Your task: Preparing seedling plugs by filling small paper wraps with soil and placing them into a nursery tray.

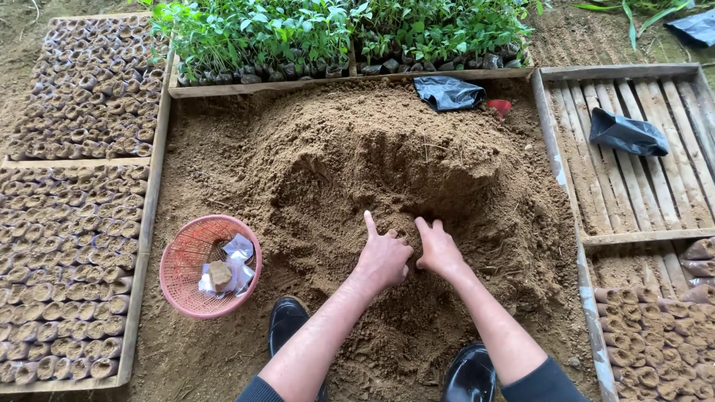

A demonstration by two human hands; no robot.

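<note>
Along the left edge of the frame, wooden-framed beds of small soil-filled seedling bags (71, 223) run from top to bottom in tight rows. Just right of them, at lower left, a round pink plastic basket (211, 266) sits on the ground, holding crumpled clear bags and one brown filled bag.

The big mound of loose brown soil (372, 171) fills the centre; it spreads wider left to right than top to bottom, and its scooped, grooved face turns toward the bottom of the frame. At the foot of that hollow, the left hand (383, 259) presses knuckles-up into the soil, index finger pointing toward the top of the frame, the other fingers curled in; whether it grips anything cannot be told. Just beside it, the right hand (439, 250) lies palm-down on the soil, fingers curled into it, with nothing seen held.

Two black rubber boots (287, 318) stand at the bottom centre, either side of the forearms. Green seedlings in black bags (335, 33) line the top. A crumpled black plastic bag (447, 92) lies on the mound's upper right, another (627, 132) on the slatted wooden tray (633, 179) at right.
</note>
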